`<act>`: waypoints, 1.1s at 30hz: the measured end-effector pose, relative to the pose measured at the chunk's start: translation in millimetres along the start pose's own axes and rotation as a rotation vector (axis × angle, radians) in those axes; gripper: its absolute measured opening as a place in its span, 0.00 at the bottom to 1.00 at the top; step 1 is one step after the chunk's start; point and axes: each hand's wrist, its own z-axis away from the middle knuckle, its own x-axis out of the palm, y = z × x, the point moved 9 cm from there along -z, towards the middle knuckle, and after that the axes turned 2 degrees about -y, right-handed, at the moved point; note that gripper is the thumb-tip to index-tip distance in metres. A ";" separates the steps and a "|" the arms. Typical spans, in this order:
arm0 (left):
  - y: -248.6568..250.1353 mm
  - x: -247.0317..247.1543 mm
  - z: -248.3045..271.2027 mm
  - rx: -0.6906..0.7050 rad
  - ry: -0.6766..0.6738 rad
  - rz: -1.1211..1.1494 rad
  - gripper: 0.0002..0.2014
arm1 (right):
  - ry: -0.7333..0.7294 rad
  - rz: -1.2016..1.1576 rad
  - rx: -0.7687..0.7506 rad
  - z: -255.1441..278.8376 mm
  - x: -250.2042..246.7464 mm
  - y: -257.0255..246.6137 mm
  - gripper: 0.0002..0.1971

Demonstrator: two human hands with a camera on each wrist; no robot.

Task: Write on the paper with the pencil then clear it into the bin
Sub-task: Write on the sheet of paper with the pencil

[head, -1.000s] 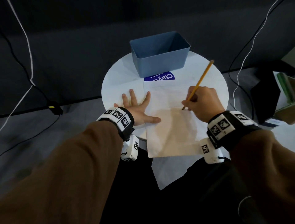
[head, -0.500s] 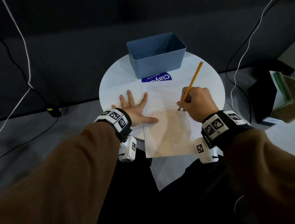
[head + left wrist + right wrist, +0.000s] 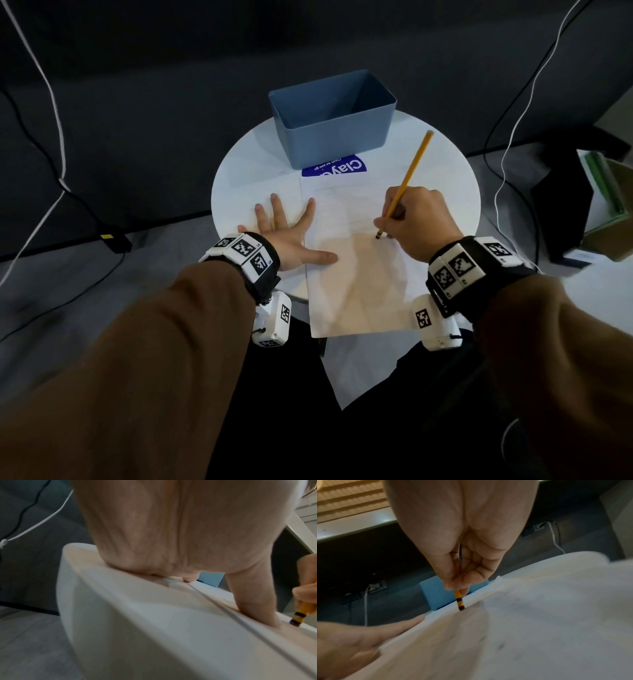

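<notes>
A white sheet of paper (image 3: 359,274) lies on the round white table (image 3: 239,178), its near end hanging over the table's front edge. My left hand (image 3: 291,236) lies flat with fingers spread; its thumb presses the paper's left edge. My right hand (image 3: 414,222) grips a yellow pencil (image 3: 409,174), whose dark end touches the paper (image 3: 539,622) near its middle. In the right wrist view the fingers pinch the pencil (image 3: 458,599) just above that end. A blue bin (image 3: 332,120) stands at the table's far side. The left wrist view shows my thumb on the paper's edge and the pencil (image 3: 178,616) beside it.
A blue and white label (image 3: 335,168) lies under the bin's front. Black and white cables (image 3: 54,137) run over the grey floor on the left and right. A dark box with green and white items (image 3: 596,212) stands on the floor at the right.
My right hand and the pencil have shifted left and a little nearer across the paper. The left hand has stayed flat on the paper's edge.
</notes>
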 end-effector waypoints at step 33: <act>-0.9 -0.6 -0.9 -0.010 -0.002 -0.022 0.59 | -0.011 0.019 -0.006 1.3 -3.9 2.3 0.14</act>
